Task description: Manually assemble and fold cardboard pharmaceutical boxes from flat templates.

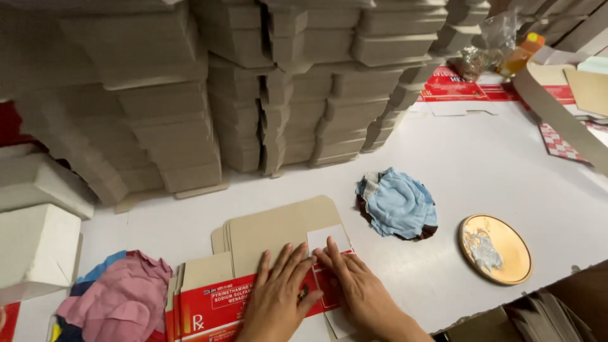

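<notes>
I see left hand (277,297) and right hand (358,288) flat, open on carton blanks (266,237) at bench (481,164) near edge | blue rag (398,204), gold lid (495,248) right | carton stacks (253,88) behind

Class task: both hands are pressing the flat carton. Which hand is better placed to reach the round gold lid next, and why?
Probably the right hand: the round gold lid lies to its right, while the left hand would have to cross over on the flat carton.
</notes>
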